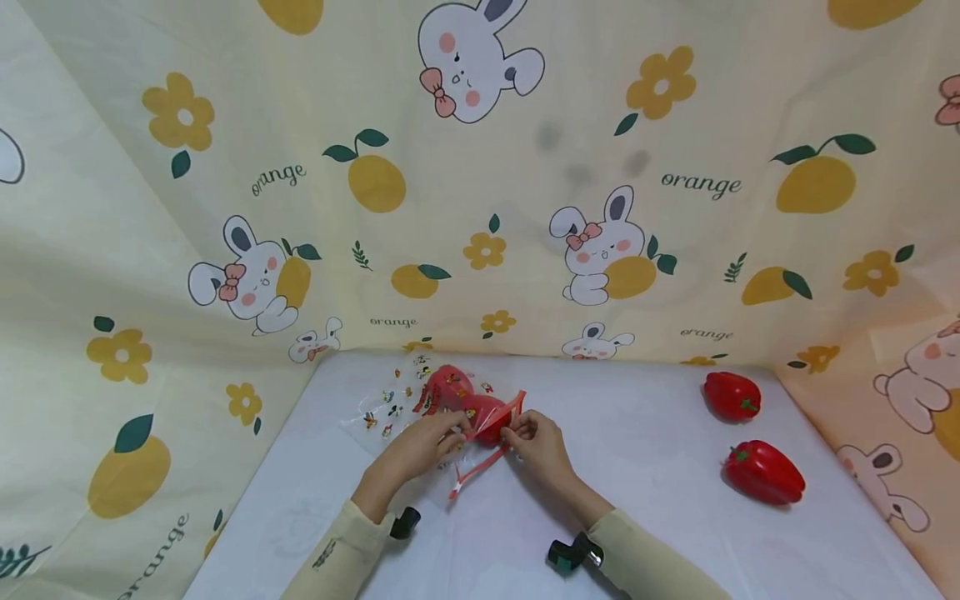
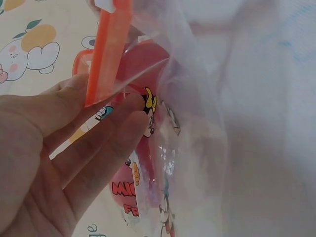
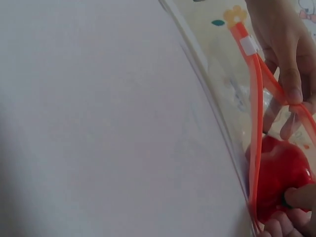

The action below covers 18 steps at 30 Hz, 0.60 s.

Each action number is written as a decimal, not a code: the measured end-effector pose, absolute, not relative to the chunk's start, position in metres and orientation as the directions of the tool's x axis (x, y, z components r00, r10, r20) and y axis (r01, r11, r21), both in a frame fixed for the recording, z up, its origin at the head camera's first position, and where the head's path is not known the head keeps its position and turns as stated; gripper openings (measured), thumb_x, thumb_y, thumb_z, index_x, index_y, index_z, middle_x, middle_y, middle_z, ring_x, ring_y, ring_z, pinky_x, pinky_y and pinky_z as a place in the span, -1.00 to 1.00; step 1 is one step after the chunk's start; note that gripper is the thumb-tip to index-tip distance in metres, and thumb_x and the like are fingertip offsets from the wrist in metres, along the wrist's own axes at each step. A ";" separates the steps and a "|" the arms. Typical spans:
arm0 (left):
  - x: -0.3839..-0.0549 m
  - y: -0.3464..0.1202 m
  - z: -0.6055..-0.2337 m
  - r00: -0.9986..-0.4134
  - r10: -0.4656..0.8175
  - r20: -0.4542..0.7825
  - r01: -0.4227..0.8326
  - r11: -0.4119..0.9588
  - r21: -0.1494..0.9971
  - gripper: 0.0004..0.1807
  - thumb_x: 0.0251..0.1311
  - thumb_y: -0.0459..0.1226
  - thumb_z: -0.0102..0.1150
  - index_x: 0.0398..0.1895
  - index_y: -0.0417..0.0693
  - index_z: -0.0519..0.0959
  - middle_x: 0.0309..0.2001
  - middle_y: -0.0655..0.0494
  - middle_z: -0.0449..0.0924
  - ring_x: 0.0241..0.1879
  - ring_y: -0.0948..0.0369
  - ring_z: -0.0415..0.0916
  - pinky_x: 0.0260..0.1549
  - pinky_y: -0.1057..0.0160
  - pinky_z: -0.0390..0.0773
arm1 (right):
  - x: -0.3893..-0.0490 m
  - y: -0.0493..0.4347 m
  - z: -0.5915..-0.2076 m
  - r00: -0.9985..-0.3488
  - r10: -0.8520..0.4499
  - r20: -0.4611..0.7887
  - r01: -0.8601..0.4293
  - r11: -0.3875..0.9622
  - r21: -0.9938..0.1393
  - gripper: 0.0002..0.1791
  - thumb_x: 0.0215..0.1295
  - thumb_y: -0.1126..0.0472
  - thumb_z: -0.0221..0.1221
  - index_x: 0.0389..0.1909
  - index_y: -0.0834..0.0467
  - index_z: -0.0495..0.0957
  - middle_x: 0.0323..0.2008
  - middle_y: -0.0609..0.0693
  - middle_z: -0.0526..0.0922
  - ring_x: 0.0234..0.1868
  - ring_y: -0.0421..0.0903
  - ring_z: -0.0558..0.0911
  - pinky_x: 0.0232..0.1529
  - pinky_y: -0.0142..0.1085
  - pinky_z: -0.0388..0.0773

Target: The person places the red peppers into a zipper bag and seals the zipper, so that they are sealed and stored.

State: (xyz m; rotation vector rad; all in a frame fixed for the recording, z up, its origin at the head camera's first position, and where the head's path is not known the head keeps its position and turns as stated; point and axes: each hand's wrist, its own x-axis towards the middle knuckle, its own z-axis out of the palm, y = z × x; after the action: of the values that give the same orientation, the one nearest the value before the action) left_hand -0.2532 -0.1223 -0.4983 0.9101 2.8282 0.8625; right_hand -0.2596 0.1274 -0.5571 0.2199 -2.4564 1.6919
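A clear zipper bag (image 1: 395, 402) with cartoon prints and an orange zip strip (image 1: 480, 468) lies on the table, its mouth parted. Inside are two red bell peppers, one farther back (image 1: 450, 383) and one by the mouth (image 3: 276, 170). My left hand (image 1: 427, 442) pinches one orange edge between thumb and fingers, plain in the left wrist view (image 2: 64, 133). At the mouth's right end, my right hand (image 1: 538, 442) holds the bag's edge, its thumb (image 3: 298, 196) beside the nearer pepper's stem. Part of the right hand is cut off in the right wrist view.
Two more red bell peppers lie on the right of the white table (image 1: 622, 467), one farther back (image 1: 732, 397) and one nearer (image 1: 765, 472). A patterned cloth (image 1: 495, 167) rises behind and at both sides. A white slider (image 3: 249, 45) sits near one end of the zip.
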 end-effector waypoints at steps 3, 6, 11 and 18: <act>-0.252 -0.123 -0.500 -0.831 0.546 0.108 0.514 0.678 0.525 -0.91 0.59 -0.22 0.20 0.03 0.16 0.61 -0.12 0.28 0.68 -0.18 0.29 0.52 -0.07 0.13 0.61 | -0.262 0.127 -0.559 -0.976 -0.036 0.215 -0.212 0.397 -0.893 -0.86 0.31 0.36 0.46 -0.35 0.21 0.66 -0.47 -0.03 0.69 -0.47 -0.25 0.58 -0.47 -0.46 0.50; -0.252 -0.124 -0.501 -0.838 0.538 0.096 0.499 0.682 0.534 -0.91 0.59 -0.22 0.19 0.03 0.17 0.61 -0.12 0.28 0.68 -0.16 0.29 0.52 -0.06 0.12 0.61 | -0.266 0.127 -0.560 -0.974 -0.039 0.223 -0.218 0.423 -0.879 -0.88 0.32 0.35 0.46 -0.36 0.18 0.69 -0.47 -0.06 0.70 -0.46 -0.25 0.58 -0.47 -0.45 0.51; -0.253 -0.124 -0.504 -0.834 0.545 0.090 0.496 0.665 0.558 -0.91 0.59 -0.23 0.19 0.02 0.17 0.61 -0.11 0.29 0.68 -0.14 0.29 0.54 -0.04 0.11 0.63 | -0.268 0.126 -0.560 -0.973 -0.025 0.230 -0.218 0.431 -0.876 -0.90 0.32 0.36 0.45 -0.34 0.20 0.70 -0.44 -0.03 0.71 -0.43 -0.21 0.59 -0.45 -0.44 0.52; -0.255 -0.125 -0.504 -0.829 0.553 0.086 0.498 0.659 0.564 -0.91 0.59 -0.21 0.19 0.02 0.19 0.61 -0.11 0.30 0.70 -0.15 0.31 0.54 -0.05 0.14 0.62 | -0.273 0.123 -0.558 -0.969 0.009 0.246 -0.218 0.437 -0.873 -0.90 0.32 0.36 0.43 -0.35 0.21 0.68 -0.43 -0.01 0.72 -0.44 -0.18 0.59 -0.46 -0.42 0.51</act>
State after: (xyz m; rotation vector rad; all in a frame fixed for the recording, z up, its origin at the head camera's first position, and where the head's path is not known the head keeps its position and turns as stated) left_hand -0.2547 -0.1246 -0.5040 0.8819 2.7761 0.9006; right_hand -0.2731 0.1226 -0.5584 0.1834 -2.4745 1.5510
